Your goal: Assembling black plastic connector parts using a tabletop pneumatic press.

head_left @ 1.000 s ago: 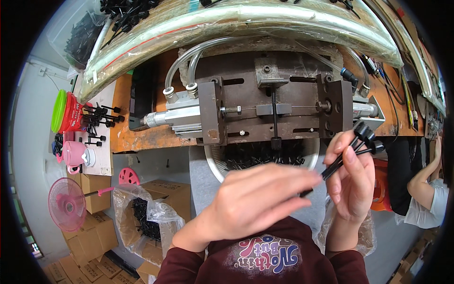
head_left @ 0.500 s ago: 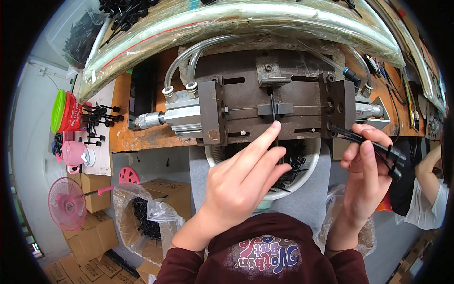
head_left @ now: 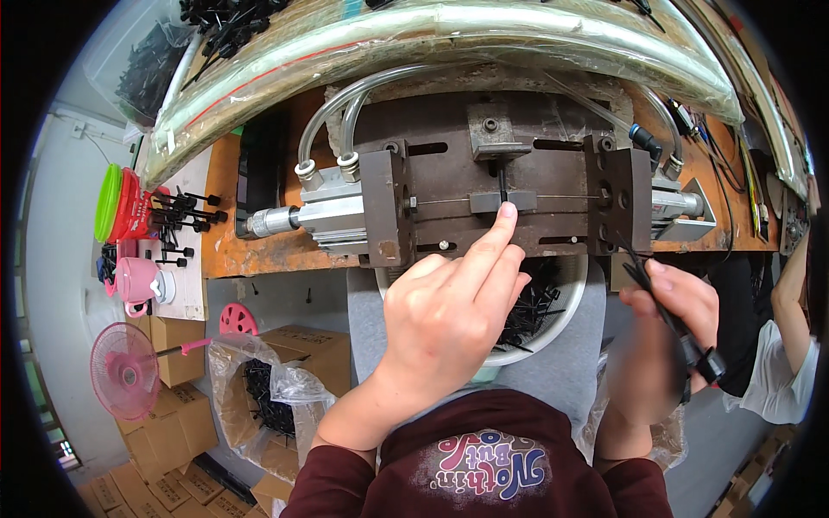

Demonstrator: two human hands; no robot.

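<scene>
My left hand [head_left: 449, 315] reaches over the front of a dark metal clamping fixture [head_left: 449, 229], its index finger stretched out. That fingertip touches a thin black rod [head_left: 503, 180] that lies across the small grey jaws [head_left: 484, 202] and runs back toward the metal stop block [head_left: 501, 148]. The other fingers of this hand are loosely extended and hold nothing. At the fixture's right, my right hand [head_left: 695, 302] is closed around several slim black parts [head_left: 682, 341] with thicker heads, their thin ends pointing up and away. Part of this hand is blurred.
Silver air cylinders [head_left: 332, 216] with clear hoses flank the fixture. Below it, a white basket [head_left: 566, 324] holds several black parts. A pink fan [head_left: 123, 371], cardboard boxes [head_left: 173, 427] and a lined box [head_left: 268, 388] stand left. Another person's arm [head_left: 790, 293] shows at far right.
My left index finger has moved forward onto the jaws, and less of the rod shows. My right hand has lowered slightly, turning its black parts more steeply.
</scene>
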